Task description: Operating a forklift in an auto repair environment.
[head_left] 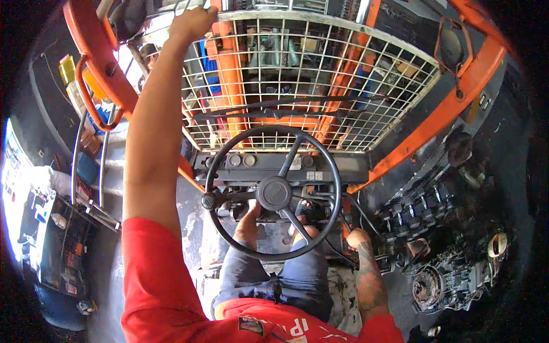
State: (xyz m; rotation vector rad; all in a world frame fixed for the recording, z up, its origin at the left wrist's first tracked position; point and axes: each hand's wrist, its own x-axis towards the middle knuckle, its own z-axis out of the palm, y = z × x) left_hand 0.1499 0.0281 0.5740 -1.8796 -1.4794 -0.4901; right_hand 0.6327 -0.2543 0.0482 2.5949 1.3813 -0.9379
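Observation:
I sit at the black steering wheel [274,193] of an orange forklift-like machine, and neither hand is on the wheel. My left arm reaches far up and forward. At its end my left hand [194,26] is closed at the upper left corner of the pale wire mesh guard [280,86]. Low on the right, my right hand [358,239] forms a fist beside thin black levers [361,212]. What lies inside that fist is hidden. Behind the wheel runs a dark dashboard [349,166] with round gauges [241,160].
Orange frame posts [432,128] rise on both sides. On the floor at right lie an engine block [420,211] and a greasy gearbox-like part [429,286]. A metal rail [103,166] stands at left. Behind the mesh are an orange mast [229,68] and cluttered shelves. Another person [150,54] is partly visible.

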